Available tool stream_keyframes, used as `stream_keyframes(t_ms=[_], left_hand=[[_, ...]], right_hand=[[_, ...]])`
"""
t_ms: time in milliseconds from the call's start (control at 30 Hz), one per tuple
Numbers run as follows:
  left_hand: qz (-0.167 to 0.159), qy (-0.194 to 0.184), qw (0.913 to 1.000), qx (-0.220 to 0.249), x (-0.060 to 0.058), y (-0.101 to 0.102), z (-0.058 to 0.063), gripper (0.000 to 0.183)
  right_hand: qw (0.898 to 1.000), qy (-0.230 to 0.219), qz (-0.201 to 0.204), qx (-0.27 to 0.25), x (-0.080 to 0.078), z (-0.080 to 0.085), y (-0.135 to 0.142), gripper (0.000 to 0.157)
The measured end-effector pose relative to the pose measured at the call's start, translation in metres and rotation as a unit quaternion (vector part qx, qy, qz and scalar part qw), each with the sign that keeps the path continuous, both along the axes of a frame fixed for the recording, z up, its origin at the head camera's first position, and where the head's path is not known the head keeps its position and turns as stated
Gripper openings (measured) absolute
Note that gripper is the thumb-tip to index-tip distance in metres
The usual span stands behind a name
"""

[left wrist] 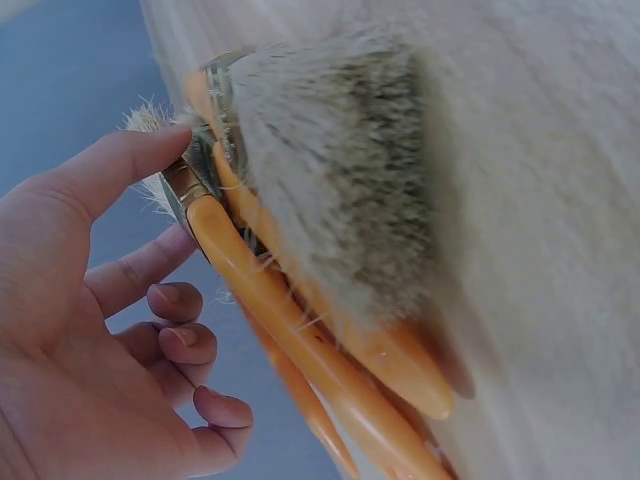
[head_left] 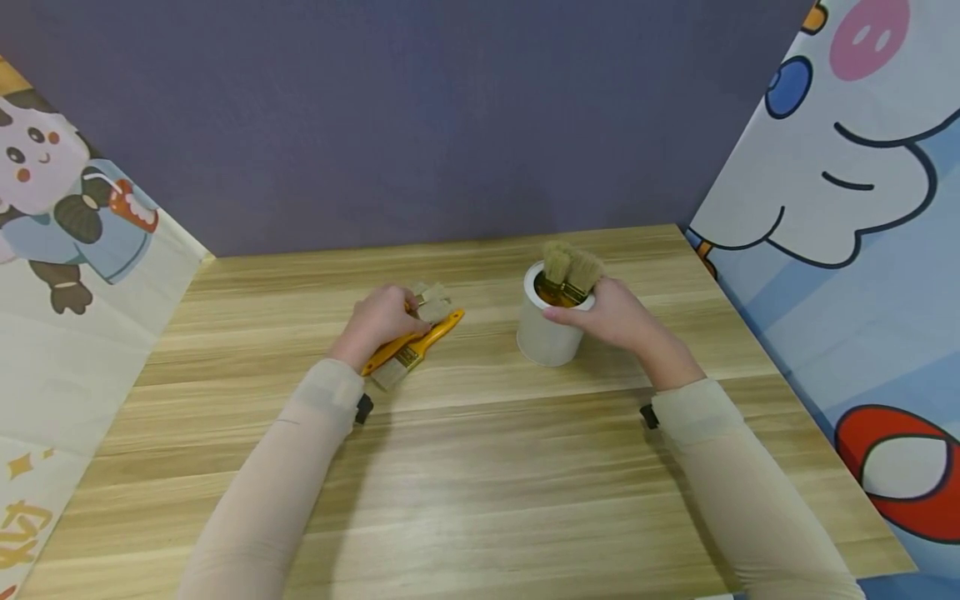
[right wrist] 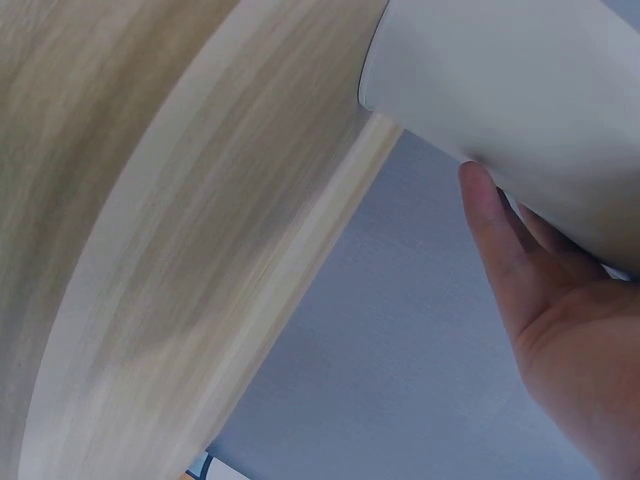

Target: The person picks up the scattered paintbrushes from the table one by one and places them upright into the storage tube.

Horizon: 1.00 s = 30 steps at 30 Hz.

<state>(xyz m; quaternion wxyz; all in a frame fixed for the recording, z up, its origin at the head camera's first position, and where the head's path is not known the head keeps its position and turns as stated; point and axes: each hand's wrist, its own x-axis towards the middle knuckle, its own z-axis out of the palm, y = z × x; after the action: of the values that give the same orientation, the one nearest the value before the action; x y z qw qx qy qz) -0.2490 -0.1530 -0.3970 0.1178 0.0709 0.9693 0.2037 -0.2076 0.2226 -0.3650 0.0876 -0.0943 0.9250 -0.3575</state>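
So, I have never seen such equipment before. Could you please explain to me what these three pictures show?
There is no robot here: these are a person's bare left hand and right hand. The wide picture comes from a camera worn on the head, looking down; the other two come from one camera on each wrist. On the wood-grain table, a white can stands upright with at least two paintbrushes inside, bristles up. The right hand grips this can. The left hand pinches an orange-handled paintbrush near its metal band; other orange-handled brushes lie close beside it.
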Motion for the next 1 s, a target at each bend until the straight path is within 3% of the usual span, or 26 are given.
stream_keyframes(t_ms=[300,633,1000], left_hand=[[0.004,0.001,0.9997,0.024,0.003,-0.003,0.019,0.048],[0.017,0.011,0.9936,0.111,0.0,-0.008,0.064,0.049],[0.01,0.056,0.9807,0.187,0.014,0.0,0.103,0.052]], right_hand=[[1.0,0.009,0.003,0.003,0.0,0.0,0.0,0.098],[1.0,0.008,0.004,0.003,0.0,0.001,0.0,0.098],[1.0,0.015,0.007,-0.008,-0.001,-0.002,0.001,0.093]])
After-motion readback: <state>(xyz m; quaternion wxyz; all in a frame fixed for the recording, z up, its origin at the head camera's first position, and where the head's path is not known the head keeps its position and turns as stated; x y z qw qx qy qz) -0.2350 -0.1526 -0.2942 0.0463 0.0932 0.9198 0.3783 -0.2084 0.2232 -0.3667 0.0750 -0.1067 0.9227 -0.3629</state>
